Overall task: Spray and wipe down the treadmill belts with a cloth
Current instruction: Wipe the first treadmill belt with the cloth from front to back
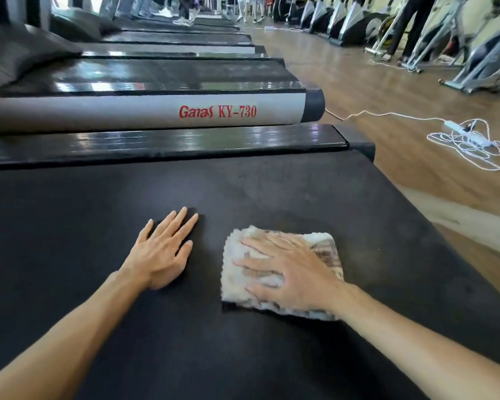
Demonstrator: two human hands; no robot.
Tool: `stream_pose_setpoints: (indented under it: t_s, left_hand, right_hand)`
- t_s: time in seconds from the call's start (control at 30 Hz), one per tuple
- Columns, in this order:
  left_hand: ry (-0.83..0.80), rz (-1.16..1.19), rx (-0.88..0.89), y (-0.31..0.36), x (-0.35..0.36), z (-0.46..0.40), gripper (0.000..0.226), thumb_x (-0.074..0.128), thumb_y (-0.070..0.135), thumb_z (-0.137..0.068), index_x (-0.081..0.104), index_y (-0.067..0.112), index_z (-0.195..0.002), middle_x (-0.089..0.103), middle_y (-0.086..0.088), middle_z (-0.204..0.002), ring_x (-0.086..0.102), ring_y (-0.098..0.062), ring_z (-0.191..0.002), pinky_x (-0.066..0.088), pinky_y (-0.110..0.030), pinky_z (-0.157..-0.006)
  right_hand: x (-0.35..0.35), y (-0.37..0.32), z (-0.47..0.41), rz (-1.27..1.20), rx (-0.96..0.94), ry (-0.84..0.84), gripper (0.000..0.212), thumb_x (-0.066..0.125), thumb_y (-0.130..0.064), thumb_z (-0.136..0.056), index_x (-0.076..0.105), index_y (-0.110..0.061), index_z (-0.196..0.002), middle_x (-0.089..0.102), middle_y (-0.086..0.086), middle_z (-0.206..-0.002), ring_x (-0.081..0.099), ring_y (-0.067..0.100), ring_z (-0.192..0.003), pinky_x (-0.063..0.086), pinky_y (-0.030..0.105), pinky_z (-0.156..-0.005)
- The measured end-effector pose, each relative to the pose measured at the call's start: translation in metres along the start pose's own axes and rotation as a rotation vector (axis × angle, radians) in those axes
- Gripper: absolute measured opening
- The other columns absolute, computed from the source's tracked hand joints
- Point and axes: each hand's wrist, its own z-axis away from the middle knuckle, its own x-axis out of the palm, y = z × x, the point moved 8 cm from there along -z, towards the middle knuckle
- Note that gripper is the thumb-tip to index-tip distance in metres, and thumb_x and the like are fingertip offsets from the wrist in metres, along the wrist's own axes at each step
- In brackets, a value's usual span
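Note:
A wide black treadmill belt [243, 192] fills the lower part of the view. On it lies a folded, soiled whitish cloth [237, 287], right of centre. My right hand [289, 269] presses flat on the cloth with straight, spread fingers pointing left. My left hand [162, 249] rests flat on the bare belt just left of the cloth, fingers straight and pointing up-right. No spray bottle is in view.
A glossy black side rail [162, 142] and a grey rail marked "Ganas KY-730" [145, 111] border the belt's far side. More treadmills [168, 73] line up behind. A white power strip with tangled cable [468, 140] lies on the wooden floor at right. Exercise bikes [474, 62] and people's legs stand farther back.

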Motion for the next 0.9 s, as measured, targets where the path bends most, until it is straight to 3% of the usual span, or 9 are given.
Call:
stream_pose_setpoints:
  t_s: [0.07, 0.13, 0.27, 0.33, 0.47, 0.6, 0.7, 0.83, 0.9]
  left_hand:
    - [0.027, -0.012, 0.020, -0.002, 0.000, -0.005, 0.080, -0.011, 0.061, -0.081, -0.003, 0.046, -0.159, -0.014, 0.018, -0.167, -0.013, -0.004, -0.154, -0.007, -0.040, -0.126]
    - [0.044, -0.022, 0.036, -0.002, 0.001, -0.007, 0.077, -0.010, 0.061, -0.083, -0.004, 0.047, -0.158, -0.016, 0.018, -0.166, -0.015, -0.004, -0.153, -0.006, -0.039, -0.126]
    - [0.069, 0.001, 0.052, -0.002, -0.002, -0.016, 0.075, -0.006, 0.062, -0.085, 0.001, 0.048, -0.159, -0.013, 0.017, -0.167, -0.013, -0.003, -0.153, -0.006, -0.036, -0.126]
    - [0.069, 0.008, 0.062, -0.005, -0.003, -0.025, 0.076, -0.004, 0.063, -0.086, 0.002, 0.046, -0.159, -0.011, 0.015, -0.168, -0.012, -0.002, -0.153, -0.006, -0.034, -0.126]
    - [0.093, -0.022, 0.089, -0.013, -0.002, -0.044, 0.079, -0.004, 0.065, -0.088, -0.001, 0.036, -0.162, -0.011, 0.014, -0.168, -0.011, -0.002, -0.153, -0.003, -0.034, -0.127]
    - [0.115, 0.004, 0.078, -0.016, 0.000, -0.048, 0.084, -0.001, 0.066, -0.088, 0.001, 0.026, -0.163, -0.009, 0.014, -0.167, -0.010, 0.000, -0.153, -0.001, -0.033, -0.127]
    - [0.116, 0.004, 0.072, -0.015, -0.002, -0.046, 0.086, -0.001, 0.066, -0.087, -0.001, 0.026, -0.163, -0.012, 0.014, -0.167, -0.012, 0.001, -0.153, -0.004, -0.031, -0.126]
    - [0.102, -0.019, 0.072, -0.015, -0.003, -0.046, 0.087, -0.005, 0.066, -0.085, -0.006, 0.026, -0.162, -0.015, 0.014, -0.167, -0.015, 0.001, -0.152, -0.005, -0.031, -0.125]
    - [0.109, -0.027, 0.074, -0.015, -0.003, -0.046, 0.086, -0.005, 0.065, -0.086, -0.006, 0.026, -0.162, -0.015, 0.013, -0.168, -0.015, 0.000, -0.152, -0.004, -0.031, -0.126]
  right_hand:
    - [-0.004, 0.011, 0.027, -0.057, -0.026, -0.011, 0.053, 0.046, -0.071, -0.092, 0.053, -0.054, -0.143, 0.021, -0.028, -0.165, 0.006, -0.004, -0.154, 0.005, 0.030, -0.126]
    - [-0.014, 0.042, 0.006, -0.058, 0.063, 0.001, 0.056, 0.040, -0.073, -0.091, 0.050, -0.056, -0.143, 0.020, -0.028, -0.166, 0.005, -0.006, -0.154, 0.009, 0.034, -0.127]
    - [-0.010, 0.053, -0.086, 0.013, 0.130, 0.044, 0.049, 0.046, -0.065, -0.097, 0.049, -0.052, -0.145, 0.025, -0.020, -0.167, 0.016, 0.007, -0.156, 0.018, 0.045, -0.125]
    - [-0.001, 0.032, -0.092, 0.012, 0.081, 0.040, 0.048, 0.047, -0.064, -0.099, 0.049, -0.052, -0.145, 0.024, -0.017, -0.168, 0.014, 0.008, -0.156, 0.010, 0.039, -0.127]
    - [0.005, 0.017, -0.046, -0.075, -0.087, -0.006, 0.048, 0.051, -0.067, -0.096, 0.050, -0.056, -0.143, 0.019, -0.030, -0.165, 0.003, -0.007, -0.154, -0.002, 0.026, -0.125]
    - [-0.013, 0.080, -0.113, -0.010, 0.121, 0.068, 0.049, 0.047, -0.064, -0.097, 0.052, -0.051, -0.145, 0.027, -0.023, -0.165, 0.015, 0.001, -0.155, 0.019, 0.043, -0.126]
    - [-0.008, 0.066, -0.165, 0.024, 0.170, 0.043, 0.053, 0.043, -0.065, -0.098, 0.048, -0.047, -0.148, 0.026, -0.015, -0.167, 0.021, 0.015, -0.155, 0.018, 0.047, -0.125]
    - [0.006, 0.030, -0.110, -0.019, -0.030, -0.013, 0.051, 0.047, -0.066, -0.098, 0.045, -0.054, -0.147, 0.015, -0.026, -0.166, 0.003, -0.005, -0.153, 0.000, 0.028, -0.125]
    - [-0.003, 0.047, -0.089, -0.072, -0.023, 0.007, 0.053, 0.045, -0.070, -0.095, 0.049, -0.054, -0.145, 0.019, -0.028, -0.165, 0.004, -0.009, -0.152, 0.004, 0.027, -0.124]
